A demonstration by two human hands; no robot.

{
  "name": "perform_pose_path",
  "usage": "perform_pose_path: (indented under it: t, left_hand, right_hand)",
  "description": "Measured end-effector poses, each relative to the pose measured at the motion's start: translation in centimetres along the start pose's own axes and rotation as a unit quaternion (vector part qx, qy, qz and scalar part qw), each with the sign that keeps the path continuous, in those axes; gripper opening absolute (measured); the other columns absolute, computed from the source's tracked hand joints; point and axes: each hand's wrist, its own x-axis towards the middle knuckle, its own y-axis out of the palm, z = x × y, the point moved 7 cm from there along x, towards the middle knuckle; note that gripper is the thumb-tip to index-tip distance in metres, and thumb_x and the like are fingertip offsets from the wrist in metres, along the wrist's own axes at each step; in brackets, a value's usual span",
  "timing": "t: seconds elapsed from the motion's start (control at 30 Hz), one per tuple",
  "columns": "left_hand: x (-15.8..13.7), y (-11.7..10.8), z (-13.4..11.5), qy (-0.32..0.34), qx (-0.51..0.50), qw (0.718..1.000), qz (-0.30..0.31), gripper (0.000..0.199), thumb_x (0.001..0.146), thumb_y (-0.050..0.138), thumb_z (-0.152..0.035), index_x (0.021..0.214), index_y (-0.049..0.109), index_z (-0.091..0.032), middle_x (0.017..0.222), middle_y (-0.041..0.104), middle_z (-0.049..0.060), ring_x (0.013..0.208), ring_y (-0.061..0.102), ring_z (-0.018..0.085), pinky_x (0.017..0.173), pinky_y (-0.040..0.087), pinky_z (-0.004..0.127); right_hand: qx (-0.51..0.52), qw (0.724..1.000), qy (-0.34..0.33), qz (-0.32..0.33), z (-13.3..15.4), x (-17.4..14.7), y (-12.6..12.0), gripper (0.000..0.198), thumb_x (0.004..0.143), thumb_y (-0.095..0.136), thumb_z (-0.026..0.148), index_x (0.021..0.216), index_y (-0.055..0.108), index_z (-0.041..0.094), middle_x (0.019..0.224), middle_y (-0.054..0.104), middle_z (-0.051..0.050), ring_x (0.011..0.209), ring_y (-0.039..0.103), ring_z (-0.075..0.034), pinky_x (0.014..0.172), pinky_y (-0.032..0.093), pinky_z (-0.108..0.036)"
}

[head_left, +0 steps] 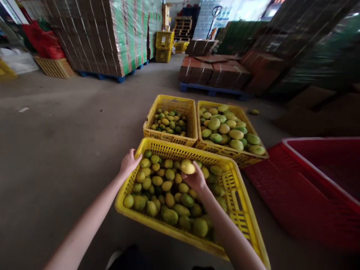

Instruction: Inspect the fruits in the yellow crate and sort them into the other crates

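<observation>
A yellow plastic crate (pixel 239 180) stands in front of me, holding many oval green and yellow fruits (pixel 167 185) that look like small papayas or mangoes. My left hand (pixel 129 162) grips its rim at the far left corner. Over the fruits, toward the crate's far side, my right hand (pixel 197 178) holds a single yellow fruit (pixel 188 167) between thumb and fingers. Some of the right fingers are hidden beneath that fruit. My right forearm covers part of the crate's near right side.
Behind are two more yellow crates, one with smaller fruits (pixel 170 122), one with larger fruits (pixel 225 127). A red bin (pixel 303 198) stands right. One loose fruit (pixel 254 112) lies on the floor. Farther back are flattened cartons (pixel 213 71) on a blue pallet and a wrapped stack (pixel 92 37).
</observation>
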Motion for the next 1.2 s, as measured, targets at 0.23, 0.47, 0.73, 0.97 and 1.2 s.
perform_pose_path:
  t: [0.23,0.47,0.73,0.97,1.2]
  left_hand:
    - [-0.6,-1.3,-2.9,0.145,0.136,0.978,-0.062,0.041,0.092,0.055,-0.031,0.129,0.054,-0.013,0.135,0.058,0.021,0.124,0.058,0.034,0.104,0.047,0.043]
    - [-1.6,9.0,-12.9,0.276,0.154,0.938,0.141,0.027,0.087,0.060,-0.019,0.114,0.063,-0.017,0.132,0.063,0.018,0.129,0.056,0.032,0.111,0.043,0.041]
    - [0.2,18.2,-15.0,0.171,0.163,0.959,0.155,0.032,0.085,0.065,-0.025,0.108,0.056,-0.004,0.124,0.065,0.029,0.124,0.062,0.035,0.100,0.047,0.034]
    - [1.6,17.6,-11.2,0.109,0.137,0.975,0.139,0.032,0.086,0.066,-0.027,0.108,0.056,-0.007,0.136,0.058,0.028,0.134,0.053,0.037,0.110,0.040,0.037]
    - [2.8,17.5,-11.2,0.110,0.064,0.983,0.130,0.053,0.076,0.080,-0.033,0.114,0.055,-0.007,0.121,0.068,0.025,0.115,0.067,0.032,0.096,0.050,0.037]
  right_hand:
    - [0.202,0.965,-0.131,-0.107,5.1,-2.2,-7.8,0.018,0.082,0.057,0.041,0.086,0.059,0.023,0.073,0.064,-0.001,0.069,0.065,-0.016,0.061,0.060,-0.027]
    - [0.270,0.935,-0.115,-0.202,5.1,-2.7,-9.6,0.008,0.080,0.052,0.033,0.082,0.056,0.027,0.069,0.061,0.000,0.073,0.067,-0.019,0.070,0.063,-0.034]
    - [0.411,0.893,-0.114,-0.144,5.9,-3.8,-8.0,0.011,0.082,0.056,0.032,0.087,0.060,0.024,0.072,0.067,0.001,0.075,0.070,-0.016,0.069,0.063,-0.028]
    - [0.463,0.877,-0.064,-0.113,5.4,-3.9,-5.9,0.011,0.085,0.055,0.032,0.091,0.057,0.023,0.072,0.066,0.001,0.071,0.069,-0.015,0.064,0.063,-0.026]
    - [0.403,0.903,-0.061,-0.133,4.2,-3.3,-5.8,0.012,0.084,0.057,0.032,0.093,0.054,0.023,0.073,0.065,0.003,0.072,0.068,-0.015,0.066,0.064,-0.030]
